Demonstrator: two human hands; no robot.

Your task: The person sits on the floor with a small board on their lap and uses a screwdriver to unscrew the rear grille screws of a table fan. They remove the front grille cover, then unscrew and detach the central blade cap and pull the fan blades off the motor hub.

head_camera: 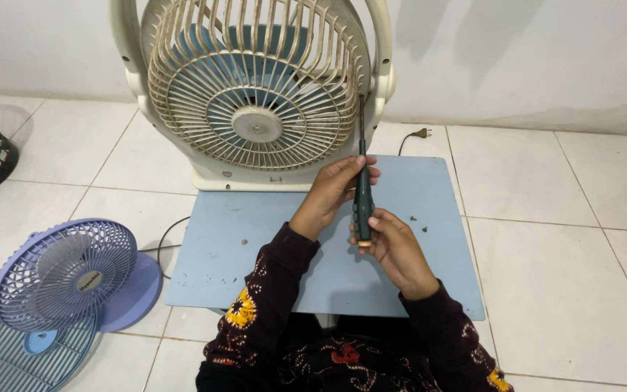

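Left hand (pixel 332 190) wrapped round the upper handle of a dark green screwdriver (pixel 363 196), right hand (pixel 393 243) pinching its butt end below, shaft tip above both grips against the cream fan's grille (pixel 255 80), blue table (pixel 255 239) beneath.

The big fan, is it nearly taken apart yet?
Probably not. The cream fan on the blue table has its front grille on. Both hands, left hand and right hand, hold a green screwdriver with its tip at the fan's right edge. Small bits on the table may be screws already out.
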